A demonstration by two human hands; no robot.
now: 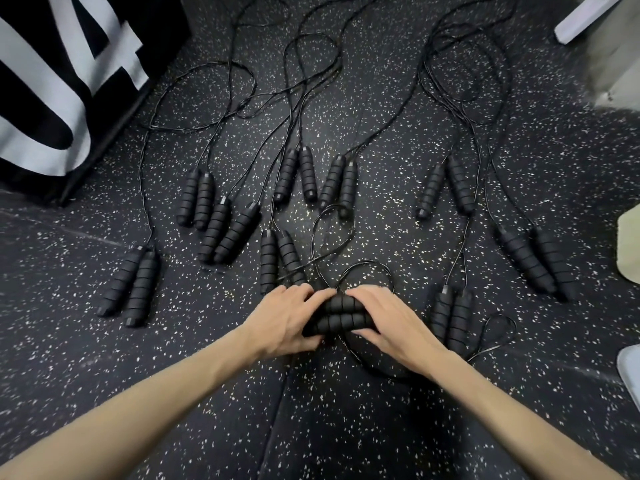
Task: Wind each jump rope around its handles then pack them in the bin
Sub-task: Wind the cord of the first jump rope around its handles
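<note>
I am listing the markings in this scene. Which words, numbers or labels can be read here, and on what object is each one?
"4", large and white, on the black box at upper left; a curved white stroke beside it is cut off, perhaps "U" or "0".
Jump rope handles, floor: no text visible.

place: gym | cues: speckled black rubber floor [381,427]; many jump ropes [225,233] laid out
</note>
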